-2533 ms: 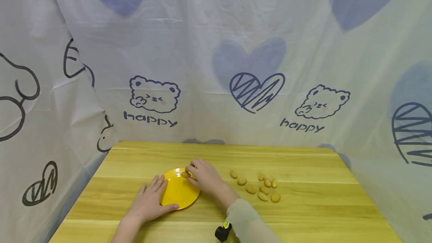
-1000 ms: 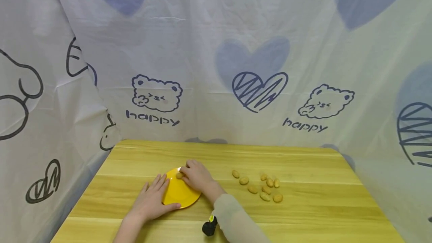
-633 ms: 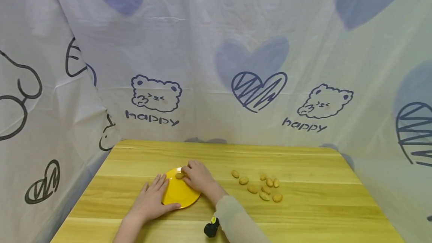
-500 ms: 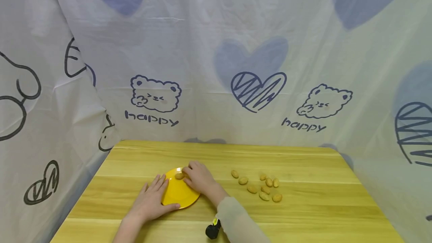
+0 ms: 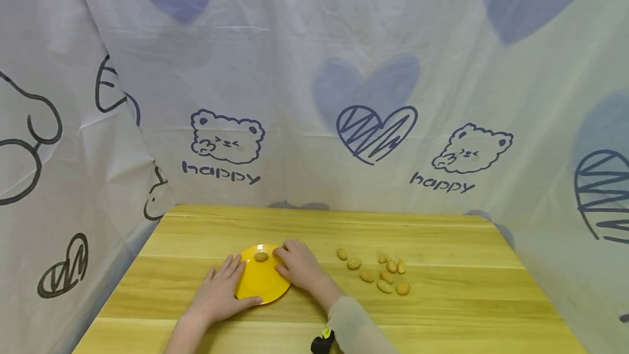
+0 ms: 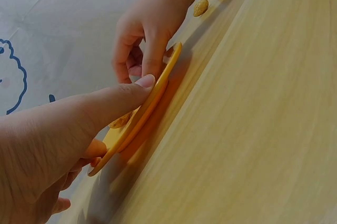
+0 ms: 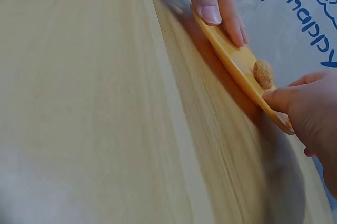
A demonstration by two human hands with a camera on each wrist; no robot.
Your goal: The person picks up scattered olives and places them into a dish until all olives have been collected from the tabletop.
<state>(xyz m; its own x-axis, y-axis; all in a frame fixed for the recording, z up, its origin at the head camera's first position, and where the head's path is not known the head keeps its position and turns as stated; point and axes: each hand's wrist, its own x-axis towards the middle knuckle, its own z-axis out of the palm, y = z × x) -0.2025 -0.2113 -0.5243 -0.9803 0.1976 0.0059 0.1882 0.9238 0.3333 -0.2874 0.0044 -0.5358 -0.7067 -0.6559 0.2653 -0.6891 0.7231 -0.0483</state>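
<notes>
A round yellow plate (image 5: 262, 283) lies on the table between both hands. One tan, rough-shelled nut (image 5: 261, 257), oval and walnut-like, rests near the plate's far side; it shows well in the right wrist view (image 7: 263, 73). My left hand (image 5: 218, 294) rests on the plate's left edge, fingers fairly straight and thumb (image 6: 142, 84) laid along the near rim. At the plate's right edge is my right hand (image 5: 302, 266), fingers loosely bent and apart from the nut. Its thumb (image 7: 276, 100) is at the rim in the right wrist view.
Several similar nuts (image 5: 366, 276) lie scattered on the wooden table (image 5: 457, 299) right of the plate. A patterned cloth (image 5: 295, 173) hangs behind the table and at its sides. A small black object (image 5: 321, 344) is at the right wrist.
My right hand has let go of the nut and moved right, to the plate's edge. The nut stays on the plate, slightly left of its earlier spot. My left hand has kept its place.
</notes>
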